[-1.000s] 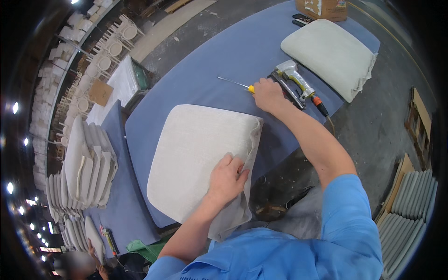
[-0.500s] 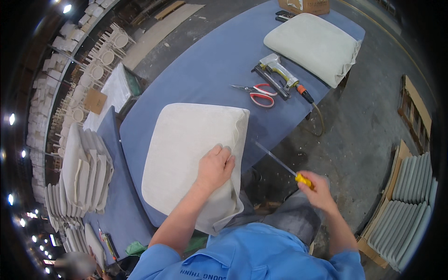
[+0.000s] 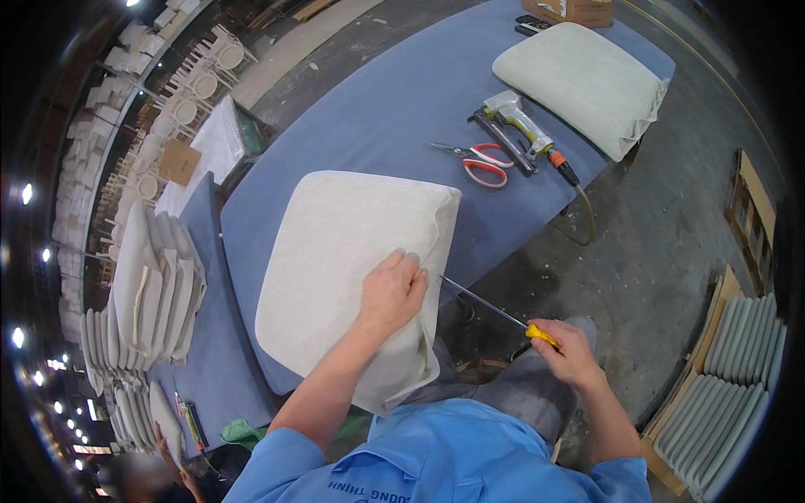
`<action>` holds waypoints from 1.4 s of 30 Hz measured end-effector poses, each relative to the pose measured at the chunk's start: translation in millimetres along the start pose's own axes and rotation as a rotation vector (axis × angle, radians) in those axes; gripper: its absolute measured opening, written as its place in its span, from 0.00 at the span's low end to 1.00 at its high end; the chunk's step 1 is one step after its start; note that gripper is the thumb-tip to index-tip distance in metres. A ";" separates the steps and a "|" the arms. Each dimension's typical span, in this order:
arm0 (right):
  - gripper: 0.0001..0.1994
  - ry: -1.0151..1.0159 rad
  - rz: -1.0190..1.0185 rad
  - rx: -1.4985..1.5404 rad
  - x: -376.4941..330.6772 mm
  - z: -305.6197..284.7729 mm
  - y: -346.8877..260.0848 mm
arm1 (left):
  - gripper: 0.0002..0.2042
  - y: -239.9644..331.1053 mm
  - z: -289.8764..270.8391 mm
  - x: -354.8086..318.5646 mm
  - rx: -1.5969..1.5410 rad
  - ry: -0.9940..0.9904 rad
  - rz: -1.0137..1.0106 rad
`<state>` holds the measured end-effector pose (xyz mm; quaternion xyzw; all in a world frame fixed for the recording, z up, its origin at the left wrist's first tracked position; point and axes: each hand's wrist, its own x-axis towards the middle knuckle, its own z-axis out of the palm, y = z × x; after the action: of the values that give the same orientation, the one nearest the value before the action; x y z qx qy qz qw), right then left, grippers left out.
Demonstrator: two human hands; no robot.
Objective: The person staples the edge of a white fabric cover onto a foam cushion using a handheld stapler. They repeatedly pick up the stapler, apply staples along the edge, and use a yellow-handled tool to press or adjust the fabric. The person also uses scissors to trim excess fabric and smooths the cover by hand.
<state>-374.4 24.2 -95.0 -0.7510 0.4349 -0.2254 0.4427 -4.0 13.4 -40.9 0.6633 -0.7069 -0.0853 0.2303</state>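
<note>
Left hand [image 3: 392,289] presses flat, fingers spread, on the beige seat cushion [image 3: 352,268] lying on the blue table [image 3: 369,126]; right hand [image 3: 568,352] grips the yellow-handled screwdriver [image 3: 503,314] closed, tip at the cushion's edge; better keep the fabric taut and tuck slowly.

Cream cushion [image 3: 344,268], yellow-handled screwdriver [image 3: 503,317], blue table [image 3: 377,117]

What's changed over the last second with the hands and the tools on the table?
The right hand took the yellow-handled screwdriver from beside the stapler and drew it back to the table's near edge, its tip now pointing toward the seat cushion. The left hand stayed pressed on that cushion. The red scissors, stapler and far cushion stayed put.
</note>
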 end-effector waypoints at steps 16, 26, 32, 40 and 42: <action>0.16 0.005 -0.102 -0.187 18.9 -24.9 -4.8 | 0.11 2.3 -0.8 1.4 0.014 -0.028 -0.012; 0.15 0.025 -0.202 -0.441 38.0 -52.8 -22.9 | 0.10 2.9 -1.6 0.3 0.014 -0.010 -0.006; 0.14 0.022 -0.250 -0.241 51.6 -46.4 4.3 | 0.11 4.6 0.6 2.6 0.006 -0.009 -0.016; 0.14 0.036 -0.277 -0.422 50.6 -58.7 -13.8 | 0.12 1.7 0.7 0.0 -0.002 0.015 -0.021; 0.14 0.012 -0.292 -0.429 59.0 -61.8 -16.4 | 0.12 0.0 -0.2 -1.0 -0.004 0.013 -0.024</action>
<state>-381.0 -51.3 -52.4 -0.8813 0.3621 -0.1941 0.2336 -3.9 14.3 -40.9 0.6720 -0.6971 -0.0853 0.2350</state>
